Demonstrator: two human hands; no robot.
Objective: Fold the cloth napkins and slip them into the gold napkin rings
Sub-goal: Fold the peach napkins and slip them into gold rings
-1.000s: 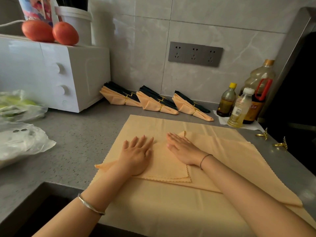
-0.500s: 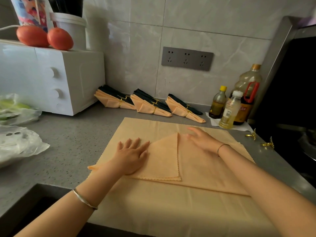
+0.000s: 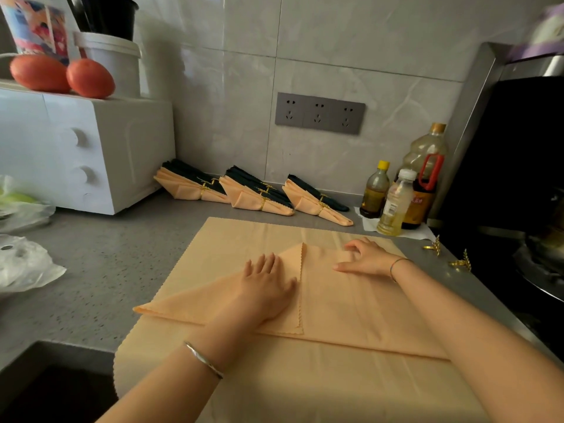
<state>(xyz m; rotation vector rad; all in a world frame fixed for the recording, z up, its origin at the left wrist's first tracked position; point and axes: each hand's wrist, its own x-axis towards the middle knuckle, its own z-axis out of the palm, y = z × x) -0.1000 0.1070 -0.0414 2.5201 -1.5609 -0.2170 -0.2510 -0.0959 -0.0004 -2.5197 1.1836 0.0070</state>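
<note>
Peach napkin (image 3: 351, 309) smack in the middle of the frame, lying on a second peach cloth (image 3: 305, 389) spread flat over the grey surface (image 3: 106, 264). Already partly folded, with the left corner flipped in toward the centre and a zigzag edge running straight down the middle.

Left hand (image 3: 265, 288) flat on that flipped-over flap, grip spread, fingers straight and pointing toward the wall, palm pressing the cloth down. Silver bangle (image 3: 203, 358) on that wrist.

Right hand (image 3: 366, 257) a bit higher and to the right, up at the napkin's top edge, thumb stuck out toward the centre, other fingers curled under. Pinching cloth or just resting on it? Can't tell from this angle. Thin cord bracelet (image 3: 396, 265) on that wrist.

Above the cloth, against the tiled wall: three finished bundles (image 3: 244, 196) in a row, peach and dark cloth together, each cinched with a gold band, all leaning the same way.

Two loose gold napkin rings (image 3: 432, 247) on the surface toward the right edge of the frame, near the right wrist, clear of the napkin. Above those, a cluster of bottles (image 3: 395, 203) on a white paper sheet.

Upper left: white countertop oven (image 3: 85, 148) with two tomatoes (image 3: 90, 77) on top. Plastic bags (image 3: 24, 264) along the left edge. Grey triple outlet (image 3: 319, 112) on the wall, top centre.
</note>
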